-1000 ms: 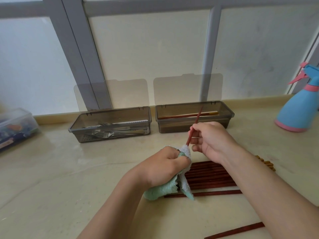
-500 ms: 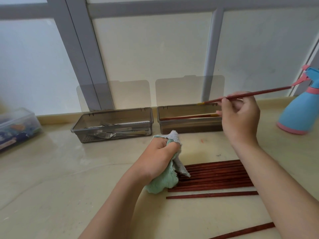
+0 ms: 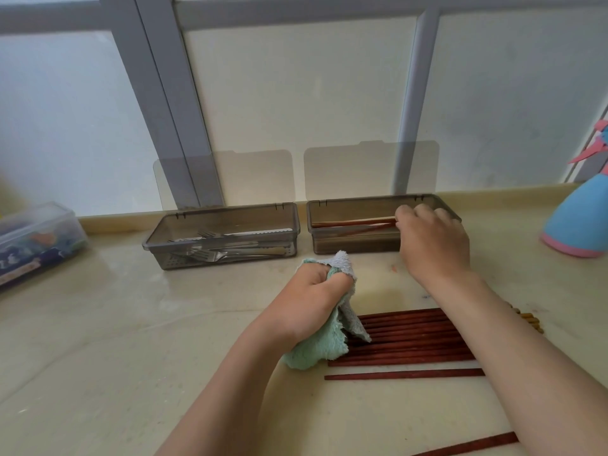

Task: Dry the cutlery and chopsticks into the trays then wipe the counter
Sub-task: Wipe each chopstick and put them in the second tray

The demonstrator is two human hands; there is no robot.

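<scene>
Once wiped, lands chopstick [image 3: 358, 229] in right tray [image 3: 355, 245] with right hand [image 3: 431, 245], release unclear; clenches cloth [image 3: 316, 352] in left hand [image 3: 306, 304]; leaves pile [image 3: 411, 337] pending.

Head view — downward, near counter [image 3: 98, 357].

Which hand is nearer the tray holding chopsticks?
Right. The right hand is over the right end of the chopstick tray. The left hand, gripping the cloth, is apart from the tray, in front of it toward the person.
</scene>
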